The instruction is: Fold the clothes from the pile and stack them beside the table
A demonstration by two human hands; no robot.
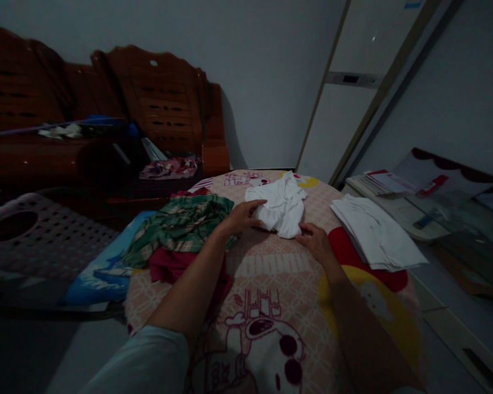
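Note:
A crumpled white garment [281, 205] lies on a pink patterned cloth [271, 295] that covers a table. My left hand [242, 217] grips the garment's left edge, fingers curled on the fabric. My right hand [317, 241] pinches its lower right corner. To the left of my left arm sits a heap of clothes: a green plaid piece [181, 227] over a dark red one [172, 265]. On the right lies a folded white garment [376, 232].
A brown wooden sofa [156, 104] with clutter stands behind the table. A grey perforated plastic stool [36, 230] is at left. A white refrigerator [353, 87] stands at back right. A low shelf with papers [394, 183] runs along the right.

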